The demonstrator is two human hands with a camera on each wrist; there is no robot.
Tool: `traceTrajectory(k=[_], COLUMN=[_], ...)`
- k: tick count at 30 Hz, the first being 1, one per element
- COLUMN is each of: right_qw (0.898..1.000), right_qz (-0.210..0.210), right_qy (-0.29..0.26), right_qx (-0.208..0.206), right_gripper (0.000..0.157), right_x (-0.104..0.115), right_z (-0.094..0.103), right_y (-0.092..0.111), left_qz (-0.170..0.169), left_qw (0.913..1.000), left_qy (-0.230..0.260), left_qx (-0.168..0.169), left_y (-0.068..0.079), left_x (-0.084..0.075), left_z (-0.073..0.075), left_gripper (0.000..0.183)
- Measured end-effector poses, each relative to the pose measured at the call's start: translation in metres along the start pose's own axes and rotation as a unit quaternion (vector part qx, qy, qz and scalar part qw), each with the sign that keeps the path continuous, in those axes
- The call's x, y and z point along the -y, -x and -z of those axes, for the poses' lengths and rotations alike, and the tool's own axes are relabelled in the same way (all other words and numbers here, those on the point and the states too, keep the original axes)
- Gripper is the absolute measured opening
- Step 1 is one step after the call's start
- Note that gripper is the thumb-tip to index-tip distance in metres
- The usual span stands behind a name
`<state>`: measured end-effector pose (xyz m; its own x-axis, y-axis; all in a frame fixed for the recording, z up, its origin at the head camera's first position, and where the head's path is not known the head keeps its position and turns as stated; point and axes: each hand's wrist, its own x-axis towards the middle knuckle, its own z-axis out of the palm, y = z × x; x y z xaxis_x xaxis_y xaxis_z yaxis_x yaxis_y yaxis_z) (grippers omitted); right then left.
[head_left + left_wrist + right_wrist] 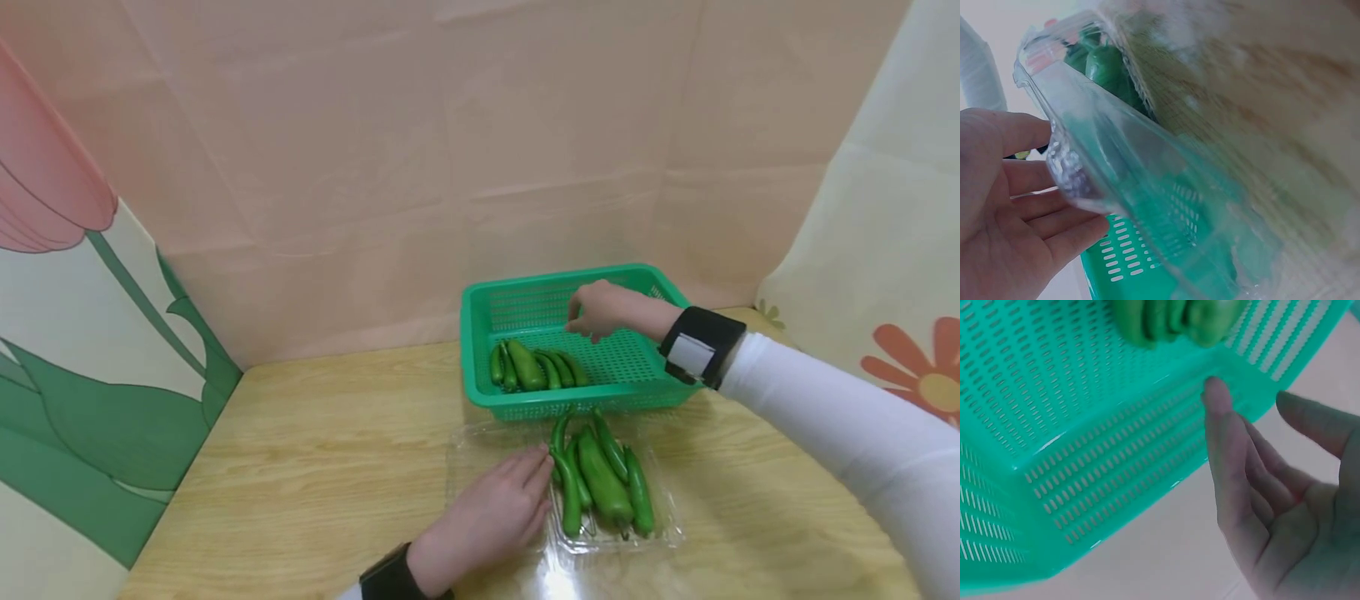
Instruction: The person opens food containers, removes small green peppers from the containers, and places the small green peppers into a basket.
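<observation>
My left hand (pixel 491 508) reaches over the clear plastic clamshell container (pixel 667 525), fingertips at its middle fold beside the green peppers (pixel 600 475). In the left wrist view, the fingers (pixel 1075 240) lie fairly straight against the clear plastic edge. Several peppers, one of them thicker, fill the container's right half. My right hand (pixel 603 310) hovers over the right part of the green basket (pixel 480 333), thumb and fingers apart with nothing between them. More green peppers (pixel 528 367) lie side by side in the basket's front left; the right wrist view shows their ends.
The basket stands at the back of the wooden table (pixel 337 450), right behind the container. The container's flat lid half extends left beneath my left hand. A plain pinkish sheet (pixel 375 208) hangs behind; patterned cloths (pixel 885 250) flank both sides.
</observation>
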<state>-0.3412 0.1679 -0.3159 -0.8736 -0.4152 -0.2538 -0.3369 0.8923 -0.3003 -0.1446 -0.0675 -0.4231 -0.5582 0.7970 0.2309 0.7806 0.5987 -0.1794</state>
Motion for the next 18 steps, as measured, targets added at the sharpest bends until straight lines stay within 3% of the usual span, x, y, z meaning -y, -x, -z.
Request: traceTrajectory(k=[11, 18], right_qw=[0.996, 0.992], right_qz=[-0.037, -0.012], right_qy=[-0.042, -0.067], right_qx=[-0.071, -0.103], right_gripper=[0.036, 0.035], right_x=[0.002, 0.011], right_z=[-0.006, -0.021], right_y=[0.036, 0.066], left_qz=[0.005, 0.005], left_qw=[0.9999, 0.9999], left_qy=[0.004, 0.008], left_qx=[0.01, 0.012], left_y=[0.0, 0.002], left_x=[0.002, 0.001], left_z=[0.001, 0.002], left_gripper=[0.049, 0.049])
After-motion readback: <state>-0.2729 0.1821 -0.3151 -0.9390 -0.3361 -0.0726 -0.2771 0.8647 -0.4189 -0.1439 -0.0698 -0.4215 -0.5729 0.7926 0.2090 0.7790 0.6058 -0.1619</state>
